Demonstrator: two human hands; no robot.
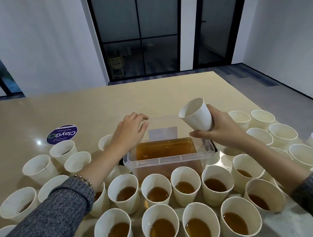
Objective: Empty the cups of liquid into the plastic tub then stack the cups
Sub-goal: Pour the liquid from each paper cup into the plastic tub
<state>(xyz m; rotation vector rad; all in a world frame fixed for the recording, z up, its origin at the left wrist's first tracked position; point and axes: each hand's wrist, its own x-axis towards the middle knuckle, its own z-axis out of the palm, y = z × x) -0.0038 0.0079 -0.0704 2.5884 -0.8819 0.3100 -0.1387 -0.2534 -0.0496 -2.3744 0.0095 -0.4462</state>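
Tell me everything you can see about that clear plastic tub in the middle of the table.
The plastic tub is a clear, rectangular box with a flanged rim and no lid on. It stands upright on the beige table, partly filled with brown liquid. A pale label shows on its far wall. Paper cups surround it. The left hand rests on its far left corner; the right hand holds a tilted white paper cup above its right side.

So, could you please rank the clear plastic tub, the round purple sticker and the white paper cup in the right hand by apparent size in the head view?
1. Clear plastic tub, plainly largest.
2. and 3. Round purple sticker and white paper cup look alike; the raised cup sits nearer the camera, so I won't rank them.
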